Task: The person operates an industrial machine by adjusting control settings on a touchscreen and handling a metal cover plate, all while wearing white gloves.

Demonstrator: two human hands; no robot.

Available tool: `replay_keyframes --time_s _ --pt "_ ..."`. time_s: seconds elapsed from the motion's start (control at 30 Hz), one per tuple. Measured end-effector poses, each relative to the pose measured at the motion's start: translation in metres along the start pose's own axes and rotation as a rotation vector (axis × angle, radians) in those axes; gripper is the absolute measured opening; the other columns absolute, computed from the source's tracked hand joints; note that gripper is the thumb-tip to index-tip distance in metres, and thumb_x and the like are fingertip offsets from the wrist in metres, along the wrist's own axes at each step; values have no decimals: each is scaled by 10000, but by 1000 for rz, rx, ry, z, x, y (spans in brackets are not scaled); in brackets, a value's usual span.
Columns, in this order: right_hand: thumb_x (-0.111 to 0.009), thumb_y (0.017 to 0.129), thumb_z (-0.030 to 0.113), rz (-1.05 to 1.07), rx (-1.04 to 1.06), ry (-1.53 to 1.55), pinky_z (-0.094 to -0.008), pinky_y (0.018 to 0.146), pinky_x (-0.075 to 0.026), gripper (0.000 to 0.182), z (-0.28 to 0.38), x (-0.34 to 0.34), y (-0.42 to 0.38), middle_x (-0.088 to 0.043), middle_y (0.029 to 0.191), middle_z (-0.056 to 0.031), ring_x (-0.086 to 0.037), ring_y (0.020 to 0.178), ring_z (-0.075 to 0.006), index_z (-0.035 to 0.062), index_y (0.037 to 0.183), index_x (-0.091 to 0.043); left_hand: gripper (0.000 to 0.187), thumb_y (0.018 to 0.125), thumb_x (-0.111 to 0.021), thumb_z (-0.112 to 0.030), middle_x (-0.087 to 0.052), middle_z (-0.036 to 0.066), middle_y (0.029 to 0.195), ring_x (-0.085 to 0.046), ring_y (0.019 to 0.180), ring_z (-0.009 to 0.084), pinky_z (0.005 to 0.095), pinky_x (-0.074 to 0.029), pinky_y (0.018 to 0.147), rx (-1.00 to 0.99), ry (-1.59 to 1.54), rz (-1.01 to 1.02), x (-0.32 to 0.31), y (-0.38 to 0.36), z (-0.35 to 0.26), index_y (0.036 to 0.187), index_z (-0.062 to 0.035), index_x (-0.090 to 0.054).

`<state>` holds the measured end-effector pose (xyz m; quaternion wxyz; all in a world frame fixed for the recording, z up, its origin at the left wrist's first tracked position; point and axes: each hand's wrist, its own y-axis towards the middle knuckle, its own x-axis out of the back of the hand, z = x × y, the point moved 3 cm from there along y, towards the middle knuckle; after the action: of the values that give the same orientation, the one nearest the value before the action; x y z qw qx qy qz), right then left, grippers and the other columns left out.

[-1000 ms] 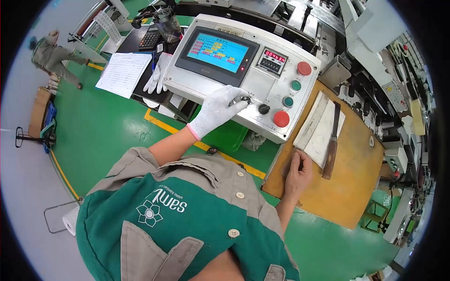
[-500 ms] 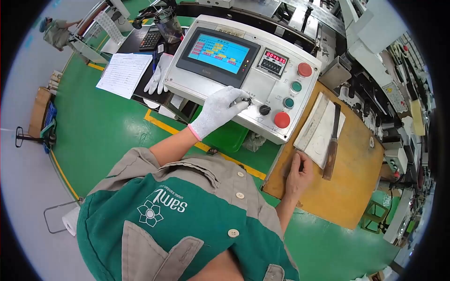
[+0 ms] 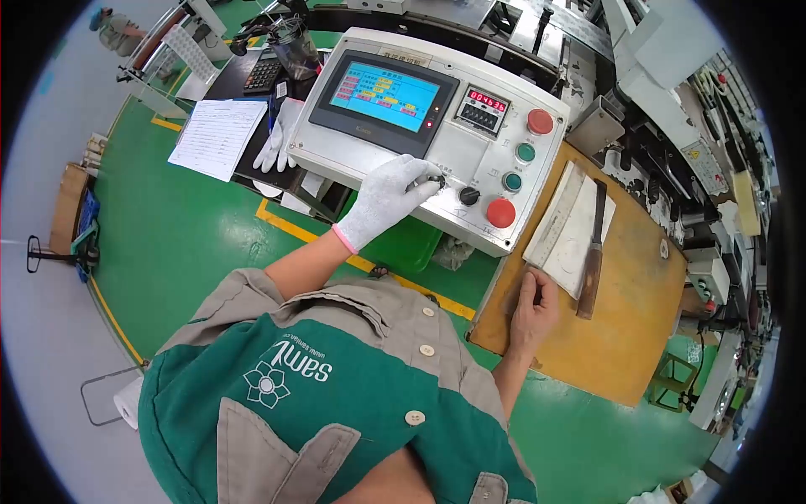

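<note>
My left hand [image 3: 390, 196], in a white knit glove with a pink cuff, pinches a small black knob [image 3: 438, 181] at the front edge of a control panel [image 3: 457, 157]. Right of that knob sits a black rotary switch [image 3: 469, 196]. My bare right hand [image 3: 535, 312] rests on a tan board [image 3: 631, 319], its fingers loosely bent and the thumb apart, with nothing visible in it. Just beyond its fingertips lie a steel ruler [image 3: 554, 215] and white sheets [image 3: 581, 244]. A wooden-handled knife-like tool [image 3: 591, 273] lies across the sheets.
The panel carries a blue touchscreen [image 3: 384, 96], a red digital counter [image 3: 485, 102], red buttons [image 3: 540, 122] and green buttons [image 3: 525, 152]. A written sheet [image 3: 217, 137], a spare glove [image 3: 278, 137] and a calculator [image 3: 263, 76] lie to the left. Machinery runs along the right. Another person [image 3: 117, 34] stands far left.
The counter reading has gone up by one, from 004635 to 004636. The view has shifted slightly. Both hands keep their places, the left one still at the knob.
</note>
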<state>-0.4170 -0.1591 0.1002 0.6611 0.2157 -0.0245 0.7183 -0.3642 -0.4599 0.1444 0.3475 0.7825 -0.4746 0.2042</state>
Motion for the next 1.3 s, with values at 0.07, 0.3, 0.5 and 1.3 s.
replay_keyframes --time_s 0.07,0.3,0.5,1.3 --pt "-663 938 88 -1 3 -5 -262 689 -452 110 1 0 0 -610 838 -42 -539 753 -130 -7 985 -693 185 860 -704 -135 -607 85 836 -614 722 210 330 -507 677 8 -20 -2 -1 -1 1 1031 -69 -681" --pt "-665 935 91 -1 20 -17 -270 696 -459 116 -1 0 0 -622 843 -57 -555 763 -143 -7 987 -698 203 859 -708 -141 -603 83 837 -608 708 204 329 -507 671 8 -30 -4 -2 -1 2 1048 -73 -682" --pt "-659 934 85 4 25 -10 -282 729 -473 119 -4 0 0 -637 867 -73 -581 801 -160 -11 996 -694 273 851 -724 -144 -607 56 828 -600 692 156 301 -510 656 10 -48 -25 -3 -3 4 1111 -85 -666" --pt "-672 913 86 -2 14 -45 -283 691 -480 119 6 2 -1 -649 882 -81 -603 784 -172 4 995 -702 179 858 -704 -182 -589 65 788 -607 683 195 336 -501 645 6 -47 -41 2 -1 -4 1008 -87 -678"
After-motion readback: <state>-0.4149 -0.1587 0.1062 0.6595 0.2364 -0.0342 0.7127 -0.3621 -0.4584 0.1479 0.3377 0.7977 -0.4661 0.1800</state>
